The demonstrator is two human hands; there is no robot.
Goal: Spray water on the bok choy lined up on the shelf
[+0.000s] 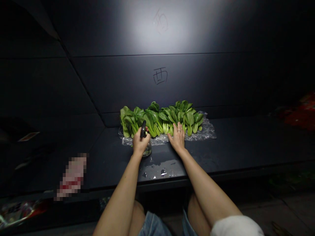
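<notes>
1. Bok choy (159, 119): a row of small heads lying side by side on crinkled clear plastic wrap (207, 131), toward the back of the worktop (228, 147), close to a dark wall panel (160, 76) marked with a hand-drawn character.
2. Left hand (140, 143): closed around a spray bottle (147, 150), fingers wrapped about the upper body, dark spray head (143, 128) sticking up just in front of the leftmost heads.
3. Right hand (177, 138): open, fingers spread and reaching onto the pale stalks near the middle of the row, apparently pressing flat without any grip; a ring (179, 130) on one finger.
4. Likely handling of the leaves: light, soft, easily creased or torn, and possibly slippery if wet. Best hold: low on the thicker, stiffer stalk bases, not the leaf blades.
5. Likely handling of the spray bottle: stiff and fragile if glass, as the clear body suggests, and noticeably heavier than a single head. Best hold: around the body just below the spray head, a wet surface calling for a firm grip.
6. Nearer the front edge of the worktop: a wet patch (158, 168) with scattered droplets, between the forearms. Below it: denim shorts (154, 225) on the person's lap.
</notes>
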